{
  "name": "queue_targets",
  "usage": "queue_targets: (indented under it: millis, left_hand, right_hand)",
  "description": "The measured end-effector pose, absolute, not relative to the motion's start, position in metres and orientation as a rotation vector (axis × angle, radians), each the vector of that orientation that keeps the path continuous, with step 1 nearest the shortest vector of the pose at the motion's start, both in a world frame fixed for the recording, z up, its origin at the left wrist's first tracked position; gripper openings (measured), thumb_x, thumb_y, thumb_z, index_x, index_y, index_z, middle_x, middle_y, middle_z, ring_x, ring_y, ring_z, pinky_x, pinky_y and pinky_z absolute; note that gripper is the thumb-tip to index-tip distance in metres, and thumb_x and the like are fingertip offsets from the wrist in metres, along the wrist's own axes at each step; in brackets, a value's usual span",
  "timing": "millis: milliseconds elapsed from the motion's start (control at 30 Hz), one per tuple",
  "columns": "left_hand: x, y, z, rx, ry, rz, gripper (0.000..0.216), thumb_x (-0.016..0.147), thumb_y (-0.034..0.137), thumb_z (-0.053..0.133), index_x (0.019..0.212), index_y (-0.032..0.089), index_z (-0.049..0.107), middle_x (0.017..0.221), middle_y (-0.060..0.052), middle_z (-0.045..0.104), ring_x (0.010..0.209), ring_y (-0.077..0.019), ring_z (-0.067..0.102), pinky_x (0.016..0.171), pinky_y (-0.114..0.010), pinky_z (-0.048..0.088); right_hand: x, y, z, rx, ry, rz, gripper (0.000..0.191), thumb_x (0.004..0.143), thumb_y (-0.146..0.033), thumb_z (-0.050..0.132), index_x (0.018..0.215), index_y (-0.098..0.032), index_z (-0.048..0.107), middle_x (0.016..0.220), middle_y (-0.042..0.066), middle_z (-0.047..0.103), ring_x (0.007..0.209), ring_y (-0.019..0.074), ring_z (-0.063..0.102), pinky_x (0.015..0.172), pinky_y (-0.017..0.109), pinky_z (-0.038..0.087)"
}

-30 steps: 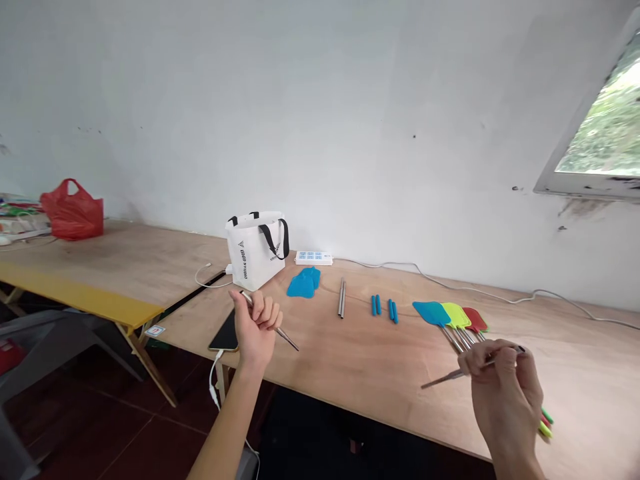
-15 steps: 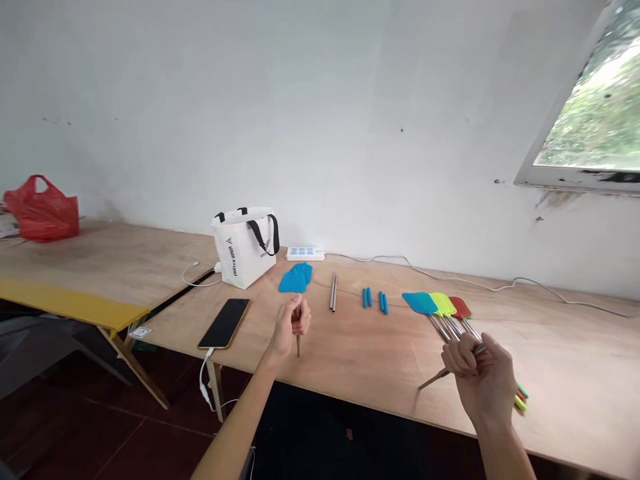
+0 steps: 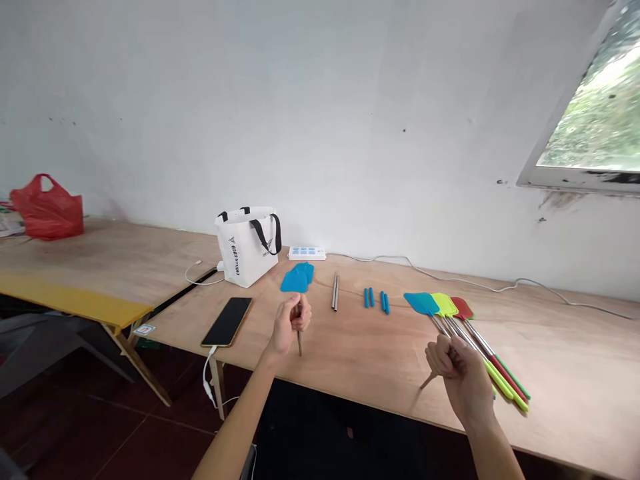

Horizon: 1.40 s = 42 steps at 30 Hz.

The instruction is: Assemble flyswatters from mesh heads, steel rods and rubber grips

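Observation:
My left hand (image 3: 289, 325) is closed around a thin metal tube (image 3: 300, 344), whose lower end sticks out beneath the fist. My right hand (image 3: 465, 377) is also closed, with another thin metal tube (image 3: 428, 381) slanting out to the left; the rest of it is hidden in the palm. Behind my left hand lie blue fly swatter heads (image 3: 295, 280). Two metal tubes (image 3: 335, 293) and several blue grips (image 3: 369, 298) rest farther right. Finished-looking fly swatters (image 3: 445, 305) in blue, yellow-green and red lie side by side, partly covered by my right hand.
On the wooden table (image 3: 360, 353), a phone (image 3: 227, 323) on a white cable lies near the front edge. A white bag (image 3: 245, 250) with black handles stands beside a power strip (image 3: 307, 253) near the wall. A red plastic bag (image 3: 47, 210) sits far left.
My right hand has moved left along its tube, so less of the tube shows and the swatter handles are uncovered. My left hand stays almost still. The view has shifted slightly.

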<state>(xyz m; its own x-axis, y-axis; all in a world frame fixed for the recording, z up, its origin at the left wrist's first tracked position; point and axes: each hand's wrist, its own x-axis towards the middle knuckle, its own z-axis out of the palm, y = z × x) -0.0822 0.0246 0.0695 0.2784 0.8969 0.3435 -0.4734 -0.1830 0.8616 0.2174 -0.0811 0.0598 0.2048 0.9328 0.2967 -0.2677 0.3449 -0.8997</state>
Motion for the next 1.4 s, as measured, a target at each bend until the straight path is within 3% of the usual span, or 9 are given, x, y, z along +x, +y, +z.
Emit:
queue_targets:
  millis: [600, 933, 1400]
  left_hand:
    - [-0.073, 0.03, 0.056, 1.219, 0.487, 1.215, 0.051, 0.09, 0.054, 0.058, 0.056, 0.019, 0.041, 0.05, 0.01, 0.018, 0.045, -0.006, 0.011, 0.045, -0.023, 0.009]
    - [-0.073, 0.034, 0.045, 1.174, 0.493, 1.19, 0.054, 0.089, 0.054, 0.058, 0.054, 0.02, 0.035, 0.049, 0.01, 0.016, 0.043, -0.006, 0.01, 0.043, -0.022, 0.01]
    - [-0.079, 0.041, 0.044, 1.122, 0.46, 1.198, 0.051, 0.09, 0.052, 0.057, 0.056, 0.02, 0.035, 0.049, 0.01, 0.015, 0.044, -0.0062, 0.007, 0.044, -0.023, 0.008]
  right_hand:
    - [0.235, -0.051, 0.03, -0.895, -1.009, 1.083, 0.056, 0.091, -0.059, 0.048, 0.05, -0.025, 0.031, 0.045, -0.009, 0.017, 0.042, 0.0094, 0.011, 0.041, 0.027, 0.015]
    - [0.225, -0.053, 0.029, -0.919, -1.014, 1.118, 0.053, 0.091, -0.056, 0.053, 0.053, -0.025, 0.034, 0.048, -0.009, 0.017, 0.046, 0.0103, 0.01, 0.045, 0.029, 0.012]
    - [0.192, -0.056, 0.02, -1.262, -1.523, 0.931, 0.06, 0.091, -0.066, 0.05, 0.058, -0.024, 0.025, 0.06, -0.005, 0.02, 0.058, 0.0108, 0.018, 0.056, 0.031, 0.014]
